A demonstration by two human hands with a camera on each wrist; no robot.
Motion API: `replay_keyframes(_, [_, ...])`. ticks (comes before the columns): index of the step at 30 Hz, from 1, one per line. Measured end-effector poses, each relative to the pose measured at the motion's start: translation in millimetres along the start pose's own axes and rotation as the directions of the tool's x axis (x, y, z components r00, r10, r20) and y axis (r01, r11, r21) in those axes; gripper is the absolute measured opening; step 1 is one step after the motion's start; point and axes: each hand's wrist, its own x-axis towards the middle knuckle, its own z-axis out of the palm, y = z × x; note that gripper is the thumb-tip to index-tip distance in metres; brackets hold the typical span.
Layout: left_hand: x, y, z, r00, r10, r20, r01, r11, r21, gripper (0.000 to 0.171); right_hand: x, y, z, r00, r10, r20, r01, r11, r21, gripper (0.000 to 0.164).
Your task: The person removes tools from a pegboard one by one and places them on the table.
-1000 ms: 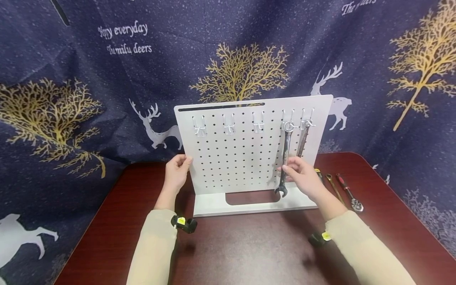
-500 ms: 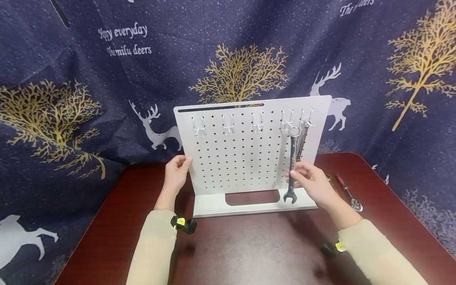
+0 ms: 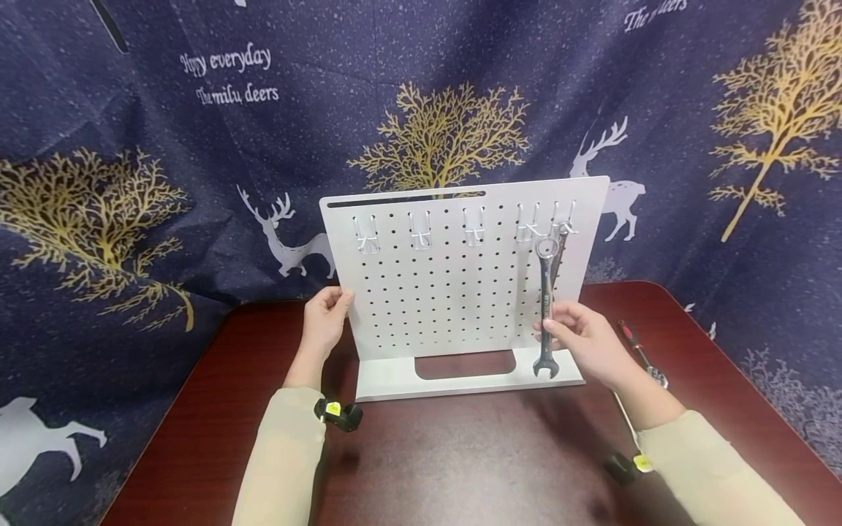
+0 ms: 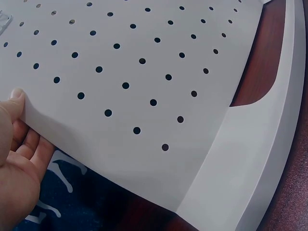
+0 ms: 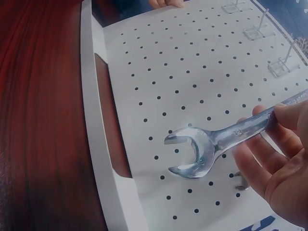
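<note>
Silver wrench (image 3: 546, 296) in right fingers (image 5: 255, 166)

Wrench (image 3: 546, 296) glossy metal; pegboard (image 3: 456, 292) smooth, matt; backdrop (image 3: 316, 146) cloth.

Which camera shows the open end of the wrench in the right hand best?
The right wrist view: the wrench's open end appears large and unobstructed there, in front of the pegboard. The head view also shows it, below the right hand's fingers, but much smaller. The left wrist view shows none of it.

Pegboard (image 3: 441, 292) in all three views
</note>
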Motion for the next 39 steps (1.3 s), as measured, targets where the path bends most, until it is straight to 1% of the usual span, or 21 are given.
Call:
replay_keyframes(6, [-0.1,0.6,0.5,1.000,0.009,-0.004,-0.009,1.000,-0.001,0.027,-6.4,-2.0,-5.1,1.000,-0.025,0.014,0.026,0.998,-0.054,0.019])
replay_keyframes(11, [0.1,-0.1,0.2,1.000,0.007,-0.007,-0.007,1.000,-0.005,0.027,-13.2,-1.9,-11.3,1.000,-0.006,0.017,0.008,0.996,-0.089,0.018])
replay_keyframes(15, [1.0,-1.8,-0.3,1.000,0.002,-0.008,-0.002,1.000,-0.013,0.028,-20.0,-0.4,-18.7,1.000,0.008,-0.007,-0.009,0.991,-0.136,0.019])
replay_keyframes(20, [2.3,-3.4,0.0,1.000,-0.002,-0.006,0.002,1.000,-0.010,0.028,-28.4,3.9,-30.9,1.000,0.000,-0.029,-0.005,0.990,-0.144,0.019])
replay_keyframes(23, [2.2,-3.3,0.4,1.000,-0.003,-0.002,0.003,1.000,-0.005,0.028,-33.1,6.9,-38.3,0.999,0.003,-0.044,-0.010,0.987,-0.161,0.015])
replay_keyframes(26, [1.6,-2.8,0.4,1.000,-0.005,0.001,0.005,1.000,0.001,0.029,-38.0,8.7,-44.8,0.998,0.019,-0.062,-0.030,0.983,-0.180,0.012])
replay_keyframes(32, [1.4,-3.3,0.5,1.000,-0.006,0.001,0.006,1.000,-0.005,0.031,-49.1,9.9,-56.6,0.992,0.092,-0.087,-0.106,0.979,-0.174,0.008])
replay_keyframes(39, [1.3,-2.7,0.4,1.000,0.002,-0.004,-0.002,1.000,-0.002,0.029,-55.9,20.4,-70.2,0.985,0.104,-0.138,-0.130,0.972,-0.194,0.005])
